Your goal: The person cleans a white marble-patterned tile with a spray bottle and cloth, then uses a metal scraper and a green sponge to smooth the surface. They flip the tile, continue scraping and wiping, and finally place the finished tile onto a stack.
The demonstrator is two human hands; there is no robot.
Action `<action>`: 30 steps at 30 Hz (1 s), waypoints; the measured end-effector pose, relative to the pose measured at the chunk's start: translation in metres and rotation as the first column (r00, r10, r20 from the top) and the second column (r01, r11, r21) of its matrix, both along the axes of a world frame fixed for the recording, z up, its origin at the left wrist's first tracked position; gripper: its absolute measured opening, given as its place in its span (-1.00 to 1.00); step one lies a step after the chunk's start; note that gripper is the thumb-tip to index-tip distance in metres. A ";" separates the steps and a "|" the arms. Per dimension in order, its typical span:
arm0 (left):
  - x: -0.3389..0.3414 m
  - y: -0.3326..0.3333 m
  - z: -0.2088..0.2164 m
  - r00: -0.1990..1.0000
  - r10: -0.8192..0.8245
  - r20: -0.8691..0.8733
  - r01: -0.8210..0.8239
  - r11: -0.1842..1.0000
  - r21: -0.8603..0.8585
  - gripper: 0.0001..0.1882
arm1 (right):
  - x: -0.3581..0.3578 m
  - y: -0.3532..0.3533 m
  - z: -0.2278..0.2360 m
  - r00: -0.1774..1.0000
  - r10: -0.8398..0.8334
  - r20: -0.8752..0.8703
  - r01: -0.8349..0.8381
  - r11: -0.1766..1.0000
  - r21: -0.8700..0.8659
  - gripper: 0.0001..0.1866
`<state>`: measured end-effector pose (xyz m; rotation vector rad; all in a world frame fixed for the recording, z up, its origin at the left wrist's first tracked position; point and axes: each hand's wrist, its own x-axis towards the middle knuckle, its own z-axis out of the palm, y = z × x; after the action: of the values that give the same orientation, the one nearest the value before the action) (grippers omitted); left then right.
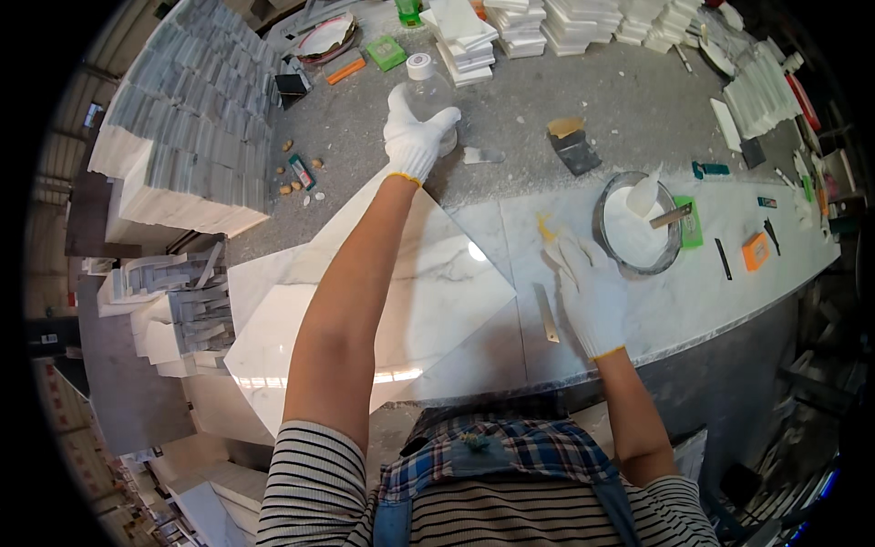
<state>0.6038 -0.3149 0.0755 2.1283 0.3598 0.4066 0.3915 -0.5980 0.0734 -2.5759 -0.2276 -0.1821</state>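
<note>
My left hand, in a white knitted glove, reaches far across the table and is closed around a clear bottle with a white cap. Beneath that arm lies a glossy white marble tile, turned at an angle. My right hand, gloved too, rests with fingers stretched out on the pale slab. A yellow smear shows at its fingertips, and a narrow flat metal strip lies just left of it. To its right stands a round bowl of white paste with a scraper in it.
Tall stacks of tile pieces rise at the left. More white stacks line the back. A dark sheet with a tan piece lies beyond the bowl. Right of the bowl are a green box and an orange box.
</note>
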 end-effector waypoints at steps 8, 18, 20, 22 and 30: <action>-0.012 0.011 0.002 0.990 -0.098 -0.106 0.101 0.994 0.030 -0.04 | -0.033 -0.027 -0.013 1.000 -0.010 -0.011 0.007 0.975 -0.224 -0.41; -0.169 0.101 -0.020 0.996 -0.003 -0.091 0.011 0.996 0.083 -0.38 | -0.074 0.009 0.007 0.998 -0.004 0.063 -0.004 0.992 0.125 -0.57; -0.220 0.151 -0.037 0.996 0.053 -0.067 -0.044 0.990 0.134 -0.40 | -0.088 0.020 0.007 0.998 0.058 0.005 -0.057 0.962 0.267 -0.63; -0.268 0.193 -0.045 0.989 0.136 -0.063 -0.124 0.979 0.163 -0.41 | -0.102 0.031 0.002 0.986 0.130 -0.104 -0.078 0.912 0.404 -0.72; -0.435 0.329 -0.053 0.877 0.472 -0.088 -0.443 0.867 0.227 -0.52 | -0.153 0.099 -0.004 0.853 0.514 -0.093 -0.440 0.804 0.400 -0.74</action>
<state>0.1685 0.0146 0.0221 2.2644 0.9563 0.5859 0.2381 -0.4987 0.0697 -2.0650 -0.6946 0.2052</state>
